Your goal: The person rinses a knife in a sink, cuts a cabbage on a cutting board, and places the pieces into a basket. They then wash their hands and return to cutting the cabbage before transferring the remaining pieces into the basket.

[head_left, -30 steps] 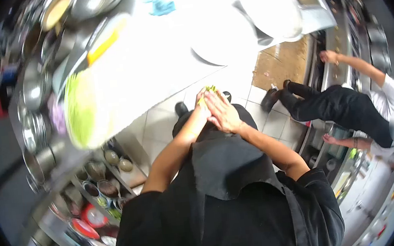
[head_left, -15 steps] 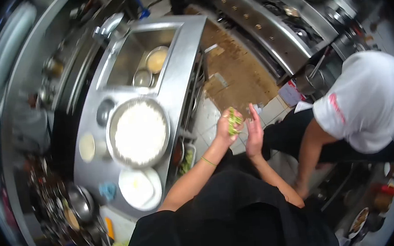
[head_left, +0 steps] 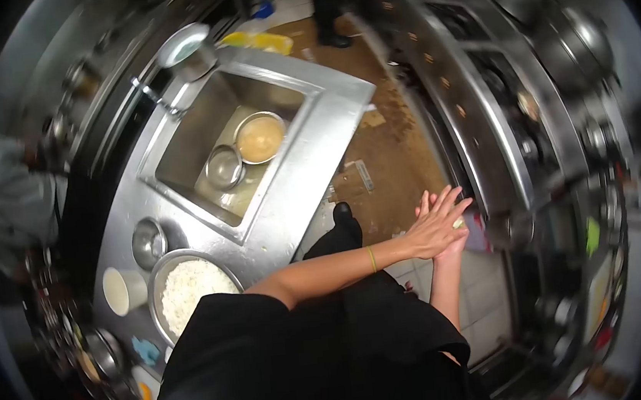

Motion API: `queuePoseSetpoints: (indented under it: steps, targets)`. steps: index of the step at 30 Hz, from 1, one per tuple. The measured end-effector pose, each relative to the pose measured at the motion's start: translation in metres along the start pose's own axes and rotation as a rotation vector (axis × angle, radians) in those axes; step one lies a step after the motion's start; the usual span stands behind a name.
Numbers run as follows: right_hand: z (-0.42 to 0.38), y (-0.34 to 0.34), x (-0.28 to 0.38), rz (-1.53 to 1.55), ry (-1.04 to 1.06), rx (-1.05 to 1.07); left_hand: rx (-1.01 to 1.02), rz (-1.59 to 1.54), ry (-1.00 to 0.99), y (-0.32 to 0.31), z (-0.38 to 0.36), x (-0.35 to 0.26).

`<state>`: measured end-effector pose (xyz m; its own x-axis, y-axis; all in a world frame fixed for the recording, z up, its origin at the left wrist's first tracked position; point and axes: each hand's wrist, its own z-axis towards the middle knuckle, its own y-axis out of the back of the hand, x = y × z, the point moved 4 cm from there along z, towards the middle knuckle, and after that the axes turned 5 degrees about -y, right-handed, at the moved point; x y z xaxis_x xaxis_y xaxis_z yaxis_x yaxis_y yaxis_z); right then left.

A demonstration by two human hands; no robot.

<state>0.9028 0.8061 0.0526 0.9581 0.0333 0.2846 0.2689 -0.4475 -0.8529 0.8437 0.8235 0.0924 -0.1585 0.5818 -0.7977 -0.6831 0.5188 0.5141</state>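
Observation:
My left hand, with a yellow-green band around its wrist, lies across my right hand, palm toward palm. The left fingers are stretched out and partly spread. Beneath them, the right hand is largely covered. A small piece of shredded green vegetable shows between the two hands; how much more lies between the palms is hidden. Both hands are in the air over the floor, to the right of the steel counter.
A sink with a bowl of cloudy liquid and a smaller metal bowl is set in the counter. Nearby are a large bowl of white rice and a white tub. A stove lines the right; another person's legs stand beyond.
The left hand, earlier holding shredded greens apart from the open right hand, now lies over it. My view and body have turned rightward; the co-worker in white has gone from view.

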Motion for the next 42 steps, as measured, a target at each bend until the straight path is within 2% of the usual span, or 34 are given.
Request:
queuePoseSetpoints:
  steps: [1,3,4,7,9,10,11,12,13,15,17,18,19,20,21,22,23,24,25,26,27,28,29,30,31,33,34,35,36,37,38,39,41,42]
  targets:
    - [0.035,-0.019,0.000,-0.071,-0.033,0.011,-0.054,0.001,0.038,0.027,0.018,0.019]
    - [0.097,-0.050,-0.002,-0.218,-0.084,0.032,-0.154,0.337,0.039,0.073,0.050,0.047]
    - [0.127,-0.061,-0.005,-0.317,-0.113,0.039,-0.009,0.158,0.110,0.099,0.063,0.061]
    - [0.224,-0.088,-0.029,-0.745,-0.158,0.085,-0.157,0.263,0.251,0.169,0.075,0.091]
    - [0.307,-0.113,-0.047,-1.079,-0.039,0.236,-0.259,0.232,0.329,0.214,0.072,0.110]
    - [0.352,-0.135,-0.062,-0.809,0.000,0.280,-0.351,0.204,0.433,0.237,0.066,0.120]
    - [0.371,-0.179,-0.097,-1.051,0.072,0.483,-0.450,0.173,0.537,0.256,0.056,0.132]
    - [0.387,-0.224,-0.126,-0.925,-0.113,0.324,-0.708,-0.012,0.480,0.271,0.040,0.153]
    - [0.417,-0.253,-0.155,-0.396,-0.445,0.116,-0.973,-0.193,0.402,0.283,0.018,0.183]
    - [0.495,-0.299,-0.208,-0.530,-0.299,0.062,-1.298,-0.199,0.600,0.312,-0.049,0.242]
    - [0.572,-0.330,-0.269,-0.744,0.080,0.013,-1.725,-0.725,0.852,0.350,-0.117,0.264]
    - [0.657,-0.319,-0.311,-0.849,0.075,0.171,-1.859,-0.813,0.815,0.364,-0.143,0.280]
    - [0.659,-0.336,-0.329,-1.152,0.340,0.412,-1.984,-0.907,0.768,0.370,-0.167,0.298]
    - [0.708,-0.332,-0.347,-1.304,0.240,0.509,-2.046,-0.832,0.823,0.379,-0.185,0.313]
    - [0.672,-0.352,-0.343,-1.089,0.173,0.341,-2.090,-0.763,0.885,0.388,-0.198,0.326]
    - [0.700,-0.349,-0.345,-1.123,0.341,0.400,-2.130,-0.711,0.892,0.399,-0.198,0.332]
    - [0.677,-0.360,-0.333,-1.227,0.449,0.511,-2.184,-0.666,0.890,0.410,-0.194,0.338]
    - [0.621,-0.374,-0.323,-1.120,0.555,0.565,-2.263,-0.776,0.754,0.419,-0.192,0.351]
    - [0.553,-0.382,-0.313,-1.050,0.350,0.610,-2.333,-0.873,0.591,0.430,-0.192,0.361]
    - [0.525,-0.363,-0.317,-0.891,0.272,0.762,-2.431,-1.011,0.228,0.447,-0.186,0.364]
    - [0.499,-0.338,-0.321,-0.885,0.032,0.763,-2.472,-1.125,-0.153,0.461,-0.184,0.365]
    - [0.467,-0.316,-0.331,-0.944,-0.153,0.909,-2.501,-1.099,-0.163,0.461,-0.192,0.369]
    - [0.438,-0.286,-0.343,-0.901,-0.408,0.891,-2.340,-1.272,-0.428,0.461,-0.194,0.372]
    - [0.405,-0.257,-0.357,-0.946,-0.773,0.659,-2.151,-1.411,-0.677,0.459,-0.196,0.368]
    - [0.379,-0.238,-0.372,-1.085,-1.002,0.639,-2.257,-1.239,-0.224,0.454,-0.188,0.354]
    - [0.333,-0.190,-0.408,-0.965,-1.537,0.405,-2.278,-0.869,0.361,0.437,-0.179,0.322]
    - [0.318,-0.171,-0.427,-0.951,-1.577,0.415,-2.302,-0.797,0.524,0.421,-0.185,0.310]
    - [0.296,-0.149,-0.445,-0.842,-1.771,0.257,-2.358,-0.777,0.548,0.402,-0.197,0.299]
    - [0.274,-0.129,-0.460,-0.731,-1.955,0.090,-2.408,-0.659,0.671,0.390,-0.202,0.285]
    - [0.261,-0.111,-0.478,-0.731,-1.997,0.099,-2.458,-0.537,0.793,0.378,-0.209,0.270]
    - [0.250,-0.100,-0.498,-0.599,-2.040,0.220,-2.606,-0.144,0.528,0.333,-0.250,0.304]
    - [0.236,-0.100,-0.513,-0.456,-2.086,0.340,-2.630,0.259,0.253,0.287,-0.285,0.336]
    - [0.233,-0.136,-0.518,-0.680,-1.956,0.645,-2.144,0.716,1.334,0.353,-0.216,0.244]
    - [0.249,-0.141,-0.529,-0.813,-1.771,0.623,-2.303,0.432,1.109,0.359,-0.214,0.243]
